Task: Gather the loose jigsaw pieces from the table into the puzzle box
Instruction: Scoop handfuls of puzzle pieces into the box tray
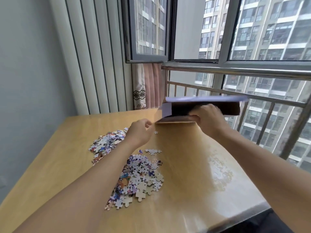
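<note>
Over by the far edge of the desk (185, 165), next to the window (218, 31), the puzzle box (202, 108) is open, its pale lid blurred and raised above a dark interior. The right hand (207, 117) holds the box at its near rim, thumb curled over the lower cardboard edge and fingers reaching into the opening. The left hand (140, 132) hovers above the desk just beside the box's left corner, its fingers drawn loosely together toward the thumb; whether they pinch anything, I cannot tell. A single puzzle piece (156, 132) lies on the wood just right of that hand. The loose jigsaw pieces sit on the desk in two heaps: a far heap (106, 145) toward the left edge, partly hidden behind the left wrist, and a near heap (139, 180) in the middle, beside the left forearm. A few joined pieces (153, 151) lie apart between the two heaps and the box. A metal railing (235, 71) runs behind the box, and a pink curtain (149, 84) hangs at the desk's far corner, beside a ribbed wall panel (94, 56).
</note>
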A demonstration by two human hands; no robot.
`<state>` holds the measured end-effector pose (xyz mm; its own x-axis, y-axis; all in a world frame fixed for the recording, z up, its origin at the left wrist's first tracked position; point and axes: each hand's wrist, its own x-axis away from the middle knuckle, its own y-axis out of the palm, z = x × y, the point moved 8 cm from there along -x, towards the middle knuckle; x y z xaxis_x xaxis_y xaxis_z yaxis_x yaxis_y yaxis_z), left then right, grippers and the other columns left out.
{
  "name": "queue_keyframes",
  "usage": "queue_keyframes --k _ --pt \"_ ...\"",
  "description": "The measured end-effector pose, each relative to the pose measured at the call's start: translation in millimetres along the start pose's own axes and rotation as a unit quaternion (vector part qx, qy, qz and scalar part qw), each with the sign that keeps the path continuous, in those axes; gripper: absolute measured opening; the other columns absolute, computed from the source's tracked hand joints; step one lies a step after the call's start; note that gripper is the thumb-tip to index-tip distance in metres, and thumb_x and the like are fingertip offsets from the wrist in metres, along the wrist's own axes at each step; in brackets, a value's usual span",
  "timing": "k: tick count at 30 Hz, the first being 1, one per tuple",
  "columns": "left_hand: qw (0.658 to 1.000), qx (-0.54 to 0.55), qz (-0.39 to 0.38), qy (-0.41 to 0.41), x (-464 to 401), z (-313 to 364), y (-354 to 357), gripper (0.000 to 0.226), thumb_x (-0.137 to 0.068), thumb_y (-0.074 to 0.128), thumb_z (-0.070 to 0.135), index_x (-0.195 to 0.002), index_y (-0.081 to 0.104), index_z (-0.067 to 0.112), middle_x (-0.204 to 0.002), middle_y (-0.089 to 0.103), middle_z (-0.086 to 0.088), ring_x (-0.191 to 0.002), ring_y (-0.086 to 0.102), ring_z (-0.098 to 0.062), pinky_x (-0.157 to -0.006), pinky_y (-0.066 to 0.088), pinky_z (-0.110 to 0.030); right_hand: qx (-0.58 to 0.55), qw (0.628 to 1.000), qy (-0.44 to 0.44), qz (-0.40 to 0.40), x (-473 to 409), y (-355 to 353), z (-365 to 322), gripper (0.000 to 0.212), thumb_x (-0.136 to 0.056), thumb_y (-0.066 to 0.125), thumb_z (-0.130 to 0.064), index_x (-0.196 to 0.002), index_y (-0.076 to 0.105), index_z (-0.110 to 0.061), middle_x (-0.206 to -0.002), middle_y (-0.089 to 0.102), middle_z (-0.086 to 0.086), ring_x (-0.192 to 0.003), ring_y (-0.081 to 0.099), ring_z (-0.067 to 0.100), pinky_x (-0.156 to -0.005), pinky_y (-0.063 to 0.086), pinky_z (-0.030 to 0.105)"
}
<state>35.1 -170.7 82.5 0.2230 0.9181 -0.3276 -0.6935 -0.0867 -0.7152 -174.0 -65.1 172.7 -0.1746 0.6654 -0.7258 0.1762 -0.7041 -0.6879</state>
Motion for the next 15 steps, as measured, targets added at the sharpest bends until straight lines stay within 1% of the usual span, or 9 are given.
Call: queue_keyframes --k 1,2,4,5,8,10,12,14,15 --pt "0.999 -0.024 -0.023 0.004 -1.1 -1.6 5.8 0.029 -0.099 0.054 0.031 -0.123 0.064 0.017 -0.121 0.066 -0.001 -0.111 0.060 -0.021 -0.089 0.046 -0.030 -0.002 1.000 -0.005 -0.007 2.8 5.7 -0.3 0.012 -0.088 0.070 -0.005 -0.089 0.081 -0.012 -0.086 0.077 0.007 -0.078 0.071 0.030 -0.063 0.040 0.026" --pt "0.998 -0.046 -0.043 0.016 -3.3 -2.0 11.6 0.029 -0.099 0.054 0.028 -0.125 0.063 0.017 -0.127 0.065 -0.003 -0.115 0.059 -0.022 -0.093 0.045 -0.030 -0.009 1.000 -0.008 -0.011 5.0 11.8 0.4 0.013 -0.089 0.069 -0.004 -0.088 0.080 -0.011 -0.086 0.077 0.007 -0.079 0.070 0.030 -0.062 0.041 0.026" --pt "0.993 -0.077 -0.082 0.036 -12.1 -1.0 23.8 0.033 -0.100 0.054 0.021 -0.132 0.059 0.017 -0.136 0.060 -0.003 -0.125 0.054 -0.023 -0.099 0.041 -0.029 -0.035 0.999 -0.013 -0.028 5.8 25.5 1.7 0.015 -0.091 0.066 -0.005 -0.084 0.078 -0.008 -0.085 0.075 0.008 -0.080 0.069 0.031 -0.062 0.047 0.031" --pt "0.989 -0.092 -0.108 0.038 -17.7 -2.9 31.8 0.037 -0.100 0.054 0.020 -0.137 0.056 0.017 -0.140 0.058 -0.003 -0.129 0.051 -0.024 -0.101 0.039 -0.028 -0.052 0.998 -0.017 -0.036 5.9 33.8 3.2 0.014 -0.093 0.065 -0.005 -0.086 0.077 -0.007 -0.087 0.075 0.009 -0.082 0.070 0.031 -0.064 0.050 0.033" --pt "0.975 -0.131 -0.181 0.015 -40.6 -19.9 62.7 0.049 -0.100 0.054 0.029 -0.146 0.046 0.016 -0.149 0.050 -0.002 -0.136 0.046 -0.025 -0.108 0.037 -0.033 -0.091 0.995 -0.021 -0.042 6.6 53.8 9.6 0.015 -0.094 0.066 -0.004 -0.100 0.079 -0.006 -0.100 0.076 0.010 -0.094 0.070 0.029 -0.077 0.056 0.037" --pt "0.968 -0.145 -0.206 0.001 -50.0 -28.3 76.5 0.055 -0.099 0.053 0.038 -0.149 0.043 0.019 -0.152 0.047 -0.003 -0.137 0.045 -0.024 -0.110 0.038 -0.035 -0.108 0.993 -0.030 -0.045 9.3 63.7 12.2 0.015 -0.093 0.067 -0.003 -0.100 0.079 -0.007 -0.102 0.076 0.009 -0.096 0.070 0.028 -0.080 0.056 0.039" --pt "0.966 -0.134 -0.223 -0.001 -61.1 -29.9 91.5 0.057 -0.101 0.050 0.037 -0.153 0.037 0.020 -0.154 0.043 -0.003 -0.138 0.044 -0.025 -0.108 0.036 -0.033 -0.117 0.992 -0.034 -0.043 10.6 75.2 20.2 0.016 -0.092 0.067 -0.003 -0.100 0.080 -0.009 -0.101 0.077 0.005 -0.097 0.069 0.024 -0.083 0.055 0.034" --pt "0.963 -0.143 -0.229 0.016 -69.0 -27.2 100.2 0.056 -0.104 0.046 0.036 -0.155 0.031 0.021 -0.157 0.038 -0.003 -0.141 0.039 -0.026 -0.112 0.033 -0.035 -0.164 0.985 0.002 -0.056 14.0 88.1 31.2 0.019 -0.094 0.065 -0.007 -0.103 0.079 -0.017 -0.105 0.074 -0.003 -0.102 0.064 0.016 -0.090 0.047 0.018" --pt "0.960 -0.153 -0.232 0.024 -72.7 -27.1 104.0 0.054 -0.105 0.042 0.036 -0.156 0.030 0.021 -0.158 0.036 -0.004 -0.143 0.035 -0.027 -0.115 0.031 -0.037 -0.181 0.981 0.016 -0.063 16.4 94.5 35.7 0.021 -0.096 0.064 -0.010 -0.106 0.078 -0.021 -0.109 0.072 -0.006 -0.106 0.062 0.013 -0.094 0.043 0.015"
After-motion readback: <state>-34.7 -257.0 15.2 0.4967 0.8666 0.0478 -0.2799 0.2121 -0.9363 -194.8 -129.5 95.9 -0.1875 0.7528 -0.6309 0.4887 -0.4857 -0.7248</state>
